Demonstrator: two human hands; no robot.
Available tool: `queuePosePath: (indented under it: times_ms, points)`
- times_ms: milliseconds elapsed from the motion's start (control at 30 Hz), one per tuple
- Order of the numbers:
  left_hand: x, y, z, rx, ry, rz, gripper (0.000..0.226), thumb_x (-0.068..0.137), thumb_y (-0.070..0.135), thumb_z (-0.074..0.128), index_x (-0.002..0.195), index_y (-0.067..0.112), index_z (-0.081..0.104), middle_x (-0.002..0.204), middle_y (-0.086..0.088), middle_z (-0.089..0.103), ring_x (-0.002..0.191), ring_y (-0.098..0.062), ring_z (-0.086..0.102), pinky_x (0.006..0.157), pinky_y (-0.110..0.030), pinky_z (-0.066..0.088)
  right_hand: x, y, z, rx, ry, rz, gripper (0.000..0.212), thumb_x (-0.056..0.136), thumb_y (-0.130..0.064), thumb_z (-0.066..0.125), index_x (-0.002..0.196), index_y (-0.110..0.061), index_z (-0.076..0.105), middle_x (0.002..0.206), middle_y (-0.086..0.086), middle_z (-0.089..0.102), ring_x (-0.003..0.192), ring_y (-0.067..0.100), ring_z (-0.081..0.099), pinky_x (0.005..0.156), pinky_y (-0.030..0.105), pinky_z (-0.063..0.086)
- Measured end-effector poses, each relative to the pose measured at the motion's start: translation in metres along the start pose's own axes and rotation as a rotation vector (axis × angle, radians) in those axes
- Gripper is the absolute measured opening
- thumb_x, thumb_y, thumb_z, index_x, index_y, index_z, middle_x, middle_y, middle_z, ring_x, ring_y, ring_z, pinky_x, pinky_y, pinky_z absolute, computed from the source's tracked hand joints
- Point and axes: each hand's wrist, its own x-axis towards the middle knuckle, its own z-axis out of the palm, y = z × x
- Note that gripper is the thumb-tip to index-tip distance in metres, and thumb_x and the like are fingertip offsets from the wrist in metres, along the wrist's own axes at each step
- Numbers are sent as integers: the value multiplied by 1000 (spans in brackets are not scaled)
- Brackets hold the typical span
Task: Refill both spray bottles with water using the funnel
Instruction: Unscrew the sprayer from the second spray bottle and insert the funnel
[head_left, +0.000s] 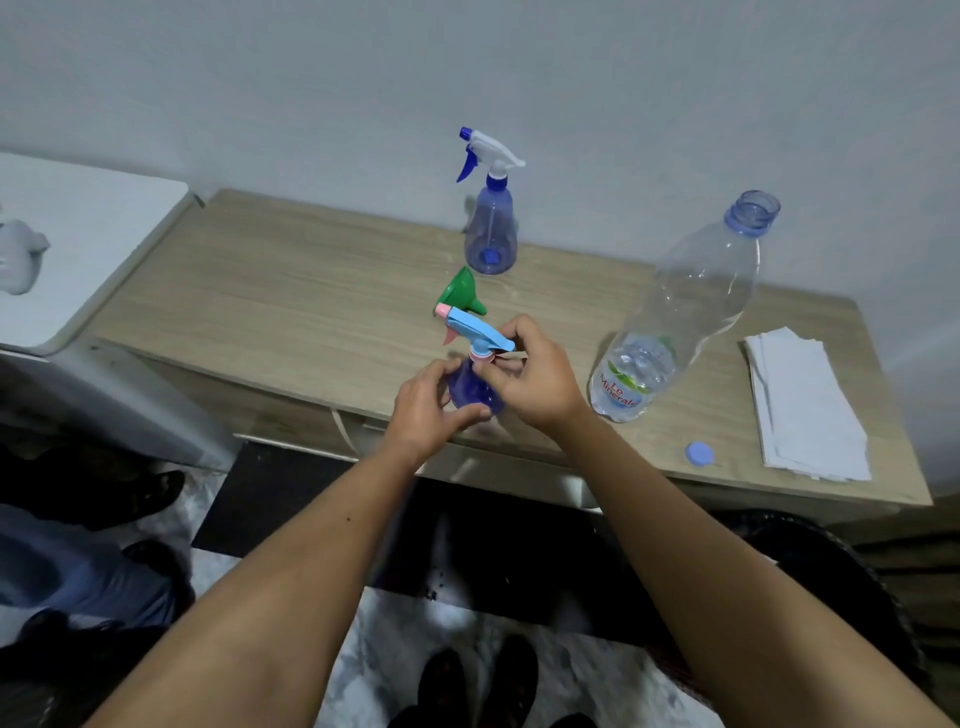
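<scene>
A blue spray bottle (470, 389) with a light-blue and pink trigger head (475, 330) stands near the front edge of the wooden table (291, 296). My left hand (428, 410) wraps its body. My right hand (527, 371) pinches the pink collar at its neck. A green funnel (460, 296) lies on its side just behind it. A second clear blue spray bottle (491, 231) with a white and blue head stands upright at the back near the wall. A large clear water bottle (685, 312), uncapped, stands to the right with a little water at the bottom.
A blue bottle cap (698, 453) lies by the table's front edge on the right. Folded white paper towels (802, 402) lie at the far right. A white appliance (78, 244) stands left of the table. The wall is close behind.
</scene>
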Motion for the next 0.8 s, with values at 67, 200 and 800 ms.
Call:
queuePosePath:
  times_ms: [67, 200, 800]
  points:
    - [0, 1, 1, 4, 4, 9, 83, 57, 48, 100, 126, 13, 68, 117, -3, 75, 111, -14, 73, 100, -41, 61, 2, -4, 4, -59, 42, -28, 34, 79, -24, 88, 90, -22, 56, 95, 1, 65, 89, 21, 67, 73, 35, 59]
    - [-2, 0, 2, -18, 7, 20, 90, 56, 53, 96, 131, 13, 67, 122, -1, 75, 113, -13, 73, 102, -40, 60, 1, 0, 5, -24, 67, 3, 26, 88, -8, 81, 95, -22, 60, 95, -1, 70, 82, 8, 70, 68, 24, 60]
    - [-5, -3, -5, 9, -75, 54, 82, 59, 56, 92, 129, 22, 67, 122, 5, 75, 113, -12, 72, 101, -44, 59, -18, -20, 12, -34, 169, 122, 40, 78, -12, 92, 108, -14, 66, 109, 2, 71, 98, 11, 70, 81, 15, 57]
